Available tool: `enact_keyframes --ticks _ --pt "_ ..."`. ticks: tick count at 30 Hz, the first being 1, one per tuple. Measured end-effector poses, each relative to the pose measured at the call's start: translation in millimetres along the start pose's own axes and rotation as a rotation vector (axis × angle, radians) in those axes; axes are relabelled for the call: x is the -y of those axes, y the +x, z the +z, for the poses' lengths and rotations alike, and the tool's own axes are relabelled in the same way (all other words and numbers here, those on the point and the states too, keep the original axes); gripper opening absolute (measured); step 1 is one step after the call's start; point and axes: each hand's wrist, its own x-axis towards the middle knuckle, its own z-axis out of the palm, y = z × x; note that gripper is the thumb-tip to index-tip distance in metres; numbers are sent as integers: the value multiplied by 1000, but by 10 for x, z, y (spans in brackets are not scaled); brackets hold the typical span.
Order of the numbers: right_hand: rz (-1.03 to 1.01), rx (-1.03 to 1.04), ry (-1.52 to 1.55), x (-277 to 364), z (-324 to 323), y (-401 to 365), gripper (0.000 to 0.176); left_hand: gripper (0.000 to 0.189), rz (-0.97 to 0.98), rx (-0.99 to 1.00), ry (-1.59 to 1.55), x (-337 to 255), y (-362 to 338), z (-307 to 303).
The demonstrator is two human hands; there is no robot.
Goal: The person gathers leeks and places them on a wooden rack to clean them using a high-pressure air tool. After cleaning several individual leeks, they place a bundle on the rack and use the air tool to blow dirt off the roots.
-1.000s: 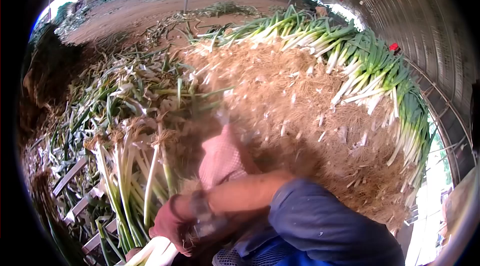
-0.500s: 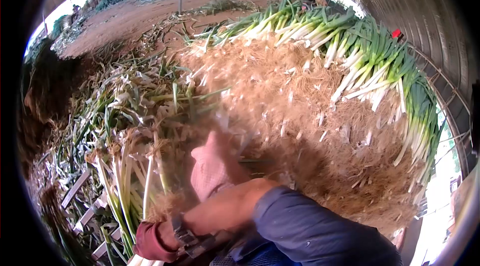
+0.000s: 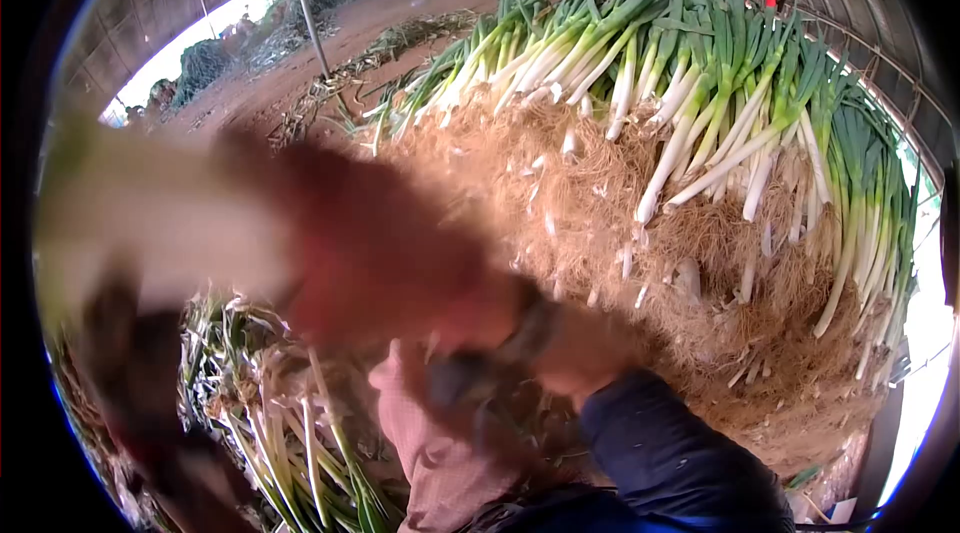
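My right hand (image 3: 370, 243), in a dark red glove and blurred by motion, is raised in front of me. It is closed around the thick white stems of a bundle of green onions (image 3: 190, 223), which points left and is smeared close to the camera. Below the bundle, a dark, blurred shape at the lower left looks like my left hand (image 3: 125, 353); its fingers cannot be made out. More long green onions (image 3: 310, 453) with pale stems lie at the lower left, beside my pink-clad knee (image 3: 425, 433).
A long row of unpeeled green onions (image 3: 690, 103) curves along the back and right, roots toward me. Dry roots and soil (image 3: 590, 243) cover the ground before it. Stripped leaves (image 3: 230, 343) lie at left. A metal pole (image 3: 307, 8) stands behind, under a curved roof.
My right hand has risen from the bottom left, with the green onions now held up in front of the camera. The dark shape has appeared at the left. The view has shifted somewhat.
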Motion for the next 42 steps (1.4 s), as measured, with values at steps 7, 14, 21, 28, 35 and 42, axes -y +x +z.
enact_keyframes --ticks 7,14,21,28,35,42 --pt "823 -692 -404 -1862 -2038 -329 67 84 -184 323 294 1001 851 873" --pt "1442 -357 -653 -3681 -2706 -1871 60 58 -673 -477 342 1866 -1598 -306" --pt "1513 -124 -629 -3079 -2482 -1333 84 49 -829 -777 416 1327 -3171 -581" --pt "891 229 -739 -2692 -1552 -1175 53 34 -855 -910 378 1518 -3772 -759" --pt "765 594 148 -1167 1257 -1134 51 61 -860 -922 436 1800 -4351 -1135" --pt "1120 1084 408 104 3538 -1927 40 67 -970 -869 617 2043 -4665 -1382"
